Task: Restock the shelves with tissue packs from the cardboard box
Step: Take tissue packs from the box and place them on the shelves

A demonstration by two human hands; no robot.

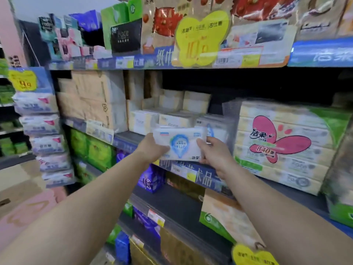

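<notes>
A white tissue pack (180, 143) with a blue drop-shaped logo is held in both my hands in front of the middle shelf (131, 137). My left hand (151, 148) grips its left end and my right hand (214, 153) grips its right end. The pack hovers level at the shelf's front edge, just before a row of cream tissue packs (152, 119) stacked on that shelf. The cardboard box is not in view.
A large multipack with a pink butterfly label (280, 142) fills the shelf to the right. Brown-wrapped bundles (89, 100) stand at the left. White packs hang in a column (45, 138) on the shelf end. Shelves above and below are stocked, and a yellow price tag (200, 37) hangs overhead.
</notes>
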